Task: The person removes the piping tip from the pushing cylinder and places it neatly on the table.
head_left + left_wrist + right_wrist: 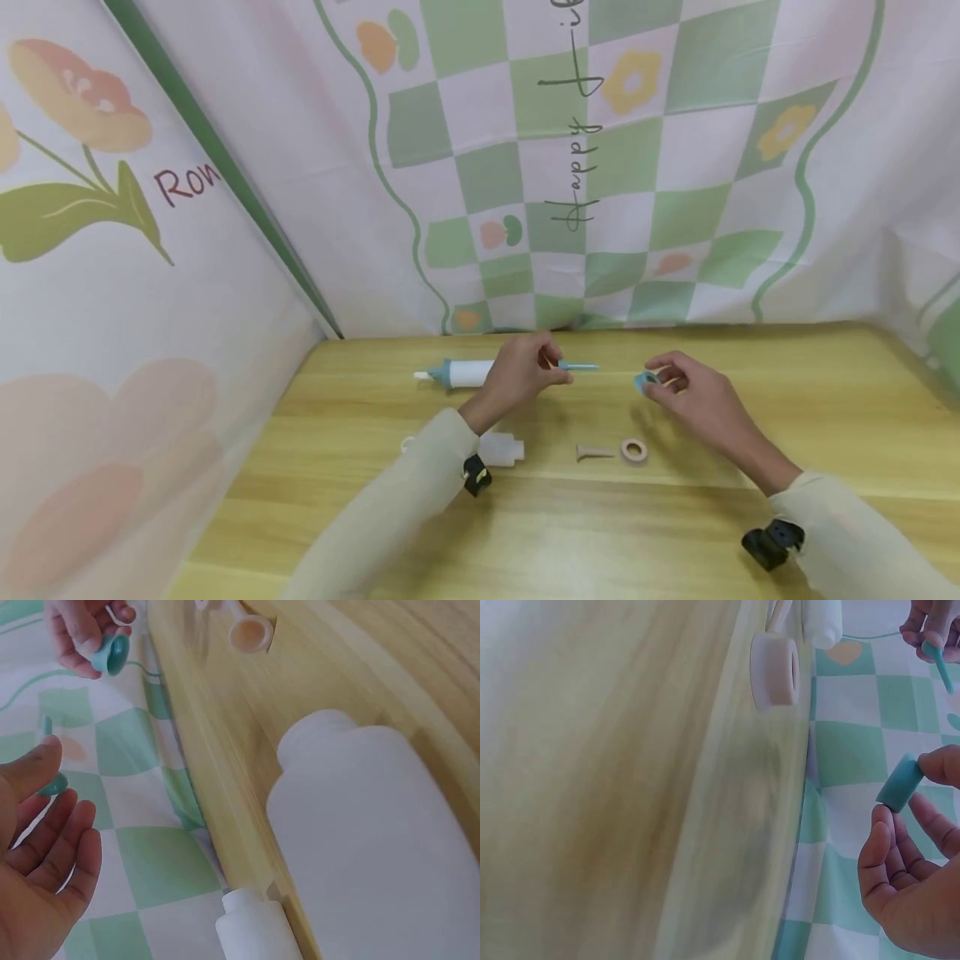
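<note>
My left hand (516, 373) pinches a slim teal nozzle (581, 367) between thumb and fingers, above the table. To its right, my right hand (697, 402) holds a teal ring-shaped cap (901, 782) by its edges, also raised. The nozzle and the ring cap are apart. Partly behind the left hand lies a white bottle (468, 373) with a teal collar and a pale tip at its left end. Nearer me, a second white bottle (501, 450) lies on its side, its open neck facing right; the left sleeve covers part of it.
A pale pink nozzle (595, 452) and a pink ring cap (633, 451) lie side by side on the wooden table (570, 533). A patterned cloth (555, 275) hangs along the table's back edge, and another cloth (225, 333) hangs at the left.
</note>
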`<state>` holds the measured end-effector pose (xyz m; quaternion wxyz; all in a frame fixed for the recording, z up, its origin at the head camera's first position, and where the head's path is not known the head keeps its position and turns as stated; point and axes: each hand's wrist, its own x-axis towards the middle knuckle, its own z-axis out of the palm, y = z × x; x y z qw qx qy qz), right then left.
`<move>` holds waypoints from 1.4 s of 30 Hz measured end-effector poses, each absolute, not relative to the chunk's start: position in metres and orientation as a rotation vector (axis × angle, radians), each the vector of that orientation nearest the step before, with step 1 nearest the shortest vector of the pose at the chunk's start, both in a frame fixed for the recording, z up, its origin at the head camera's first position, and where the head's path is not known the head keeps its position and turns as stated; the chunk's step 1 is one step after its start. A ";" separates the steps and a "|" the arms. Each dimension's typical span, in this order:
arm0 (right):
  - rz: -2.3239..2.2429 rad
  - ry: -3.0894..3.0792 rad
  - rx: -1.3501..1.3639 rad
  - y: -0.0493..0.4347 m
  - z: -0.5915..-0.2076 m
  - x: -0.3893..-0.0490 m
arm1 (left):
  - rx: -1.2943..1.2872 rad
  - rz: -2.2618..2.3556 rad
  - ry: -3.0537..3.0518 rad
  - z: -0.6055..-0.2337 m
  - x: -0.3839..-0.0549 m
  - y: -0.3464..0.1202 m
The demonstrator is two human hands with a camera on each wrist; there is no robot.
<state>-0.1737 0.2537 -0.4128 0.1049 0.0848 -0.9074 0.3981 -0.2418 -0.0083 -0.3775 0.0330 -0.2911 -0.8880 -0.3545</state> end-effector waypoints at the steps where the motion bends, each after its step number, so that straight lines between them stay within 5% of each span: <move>1: 1.178 -2.676 0.249 0.254 -0.413 -0.175 | -0.892 -1.093 -2.744 -0.378 -0.244 -0.007; 42: 1.166 -2.834 0.303 0.245 -0.430 -0.235 | -0.921 -0.707 -3.171 -0.408 -0.310 0.027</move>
